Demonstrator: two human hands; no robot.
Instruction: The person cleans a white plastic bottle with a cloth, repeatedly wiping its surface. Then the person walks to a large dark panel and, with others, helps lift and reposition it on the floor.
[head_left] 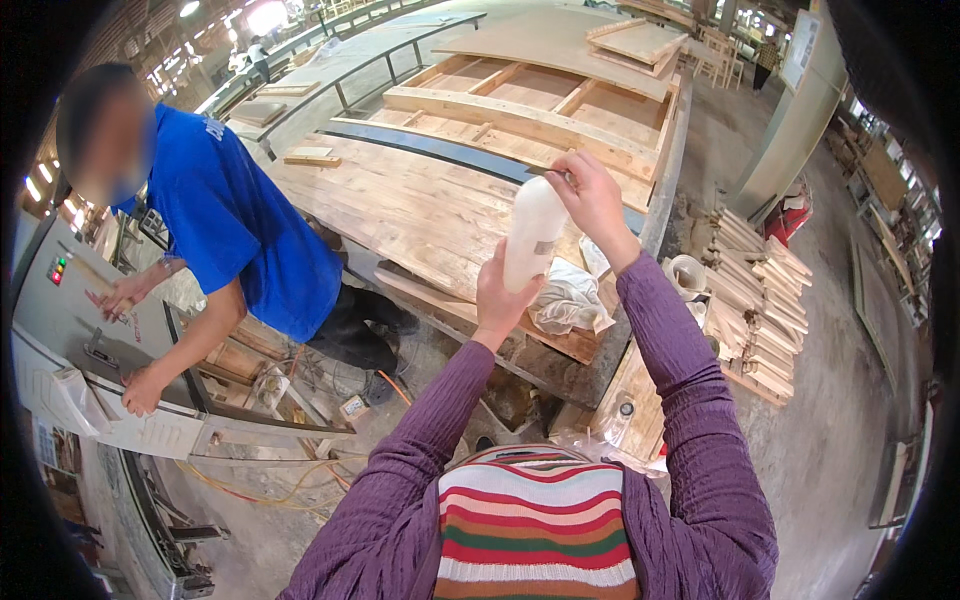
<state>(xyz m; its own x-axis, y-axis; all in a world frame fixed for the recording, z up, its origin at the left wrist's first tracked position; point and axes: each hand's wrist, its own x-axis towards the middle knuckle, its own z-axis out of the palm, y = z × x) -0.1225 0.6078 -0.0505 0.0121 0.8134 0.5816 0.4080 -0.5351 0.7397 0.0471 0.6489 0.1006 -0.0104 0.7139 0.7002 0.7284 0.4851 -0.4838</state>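
Observation:
A whitish plastic bottle (pixel 535 225) is held up over the near edge of the wooden work table (pixel 400 200). Fingers of my left hand (pixel 497 300) are wrapped round its lower part. At the bottle's rounded upper end, my right hand (pixel 590 195) is closed in a pinch on a small dark piece, too small to name. Just beyond it runs a dark blue-grey strip (pixel 430 148) across the table. Below and right of the bottle lies a crumpled white cloth (pixel 568 300) on the table corner.
A co-worker in a blue shirt (pixel 235 210) stands at left, hands at a grey control cabinet (pixel 110 310). Wooden frames (pixel 560 125) and panels lie at the table's far side. At right are stacked wood strips (pixel 770 310), a tape roll (pixel 685 273) and a pillar (pixel 790 120).

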